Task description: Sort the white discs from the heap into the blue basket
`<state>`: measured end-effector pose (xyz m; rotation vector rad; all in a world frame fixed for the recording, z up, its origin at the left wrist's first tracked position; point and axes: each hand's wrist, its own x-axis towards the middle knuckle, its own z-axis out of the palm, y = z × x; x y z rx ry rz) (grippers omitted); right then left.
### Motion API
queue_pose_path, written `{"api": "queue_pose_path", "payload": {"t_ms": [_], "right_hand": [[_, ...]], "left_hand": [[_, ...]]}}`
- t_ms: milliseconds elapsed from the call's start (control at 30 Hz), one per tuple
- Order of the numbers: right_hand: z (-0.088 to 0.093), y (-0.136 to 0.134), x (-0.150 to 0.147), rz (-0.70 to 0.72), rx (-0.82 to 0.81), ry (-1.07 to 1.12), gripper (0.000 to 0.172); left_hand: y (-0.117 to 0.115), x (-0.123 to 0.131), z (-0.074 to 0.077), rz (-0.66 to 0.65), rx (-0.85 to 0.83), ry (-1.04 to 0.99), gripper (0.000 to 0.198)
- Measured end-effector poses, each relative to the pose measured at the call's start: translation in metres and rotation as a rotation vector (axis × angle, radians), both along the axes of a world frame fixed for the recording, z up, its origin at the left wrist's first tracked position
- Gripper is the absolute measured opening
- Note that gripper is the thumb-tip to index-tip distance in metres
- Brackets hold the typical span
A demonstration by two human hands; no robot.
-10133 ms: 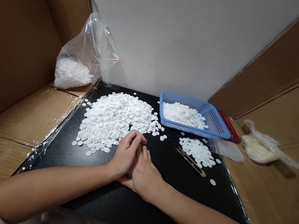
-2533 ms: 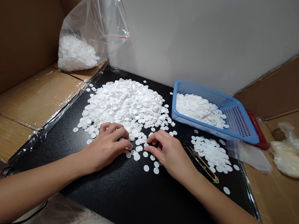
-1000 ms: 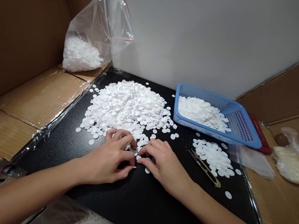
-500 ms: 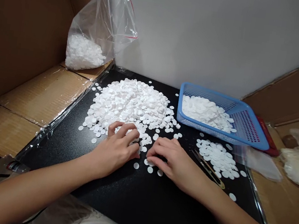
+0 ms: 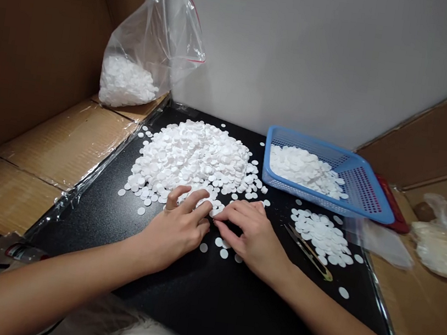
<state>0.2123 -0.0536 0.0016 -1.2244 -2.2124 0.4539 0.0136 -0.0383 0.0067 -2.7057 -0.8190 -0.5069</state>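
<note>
A big heap of small white discs point(image 5: 194, 158) lies on a black mat point(image 5: 205, 298). My left hand point(image 5: 175, 227) rests palm down at the heap's near edge, fingers spread over loose discs. My right hand point(image 5: 251, 235) lies beside it, fingers stretched flat and touching discs; fingertips of both hands almost meet. A few single discs point(image 5: 222, 252) lie just under the hands. A blue mesh basket point(image 5: 369, 199) to the right holds more discs. A smaller flat patch of discs point(image 5: 320, 234) lies in front of it, with metal tweezers point(image 5: 307, 248) alongside.
A clear plastic bag point(image 5: 146, 62) with discs leans in the back left corner. Cardboard walls point(image 5: 35, 52) enclose both sides. A red tray point(image 5: 395, 214) peeks from under the basket. A crumpled bag point(image 5: 440, 248) lies at the far right.
Both hands slid from clasped together near me up to the heap's edge, dragging loose discs toward me. In the last half second the fingers stretched further onto the discs.
</note>
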Motion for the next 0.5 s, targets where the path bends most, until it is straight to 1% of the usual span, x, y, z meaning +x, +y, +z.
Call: {"api": "queue_pose_path", "payload": {"t_ms": [67,133,200,267,300,367,433,500], "right_hand": [[0.003,0.001,0.005,-0.018,-0.008,0.007,0.009],[0.006,0.002,0.012,-0.006,-0.011,-0.024,0.009],[0.008,0.003,0.018,0.048,-0.058,-0.075,0.01],[0.009,0.004,0.022,0.096,-0.134,-0.11,0.009],[0.009,0.005,0.023,0.096,-0.156,-0.112,0.008],[0.008,0.006,0.021,0.062,-0.144,-0.098,0.005],[0.005,0.006,0.018,0.038,-0.098,-0.09,0.004],[0.002,0.006,0.015,0.04,-0.068,-0.093,0.007]], "left_hand": [[-0.001,0.0,0.001,-0.01,0.025,0.027,0.015],[-0.002,0.0,0.001,-0.032,0.042,0.04,0.017],[-0.002,0.001,0.001,-0.051,0.047,0.036,0.019],[0.0,0.001,0.001,-0.056,0.016,0.007,0.02],[0.002,0.001,0.001,-0.051,-0.021,-0.025,0.02],[0.006,-0.001,0.004,-0.011,-0.147,-0.127,0.017],[0.01,-0.005,0.01,0.062,-0.333,-0.233,0.011],[0.013,-0.011,0.017,0.149,-0.541,-0.281,0.007]]}}
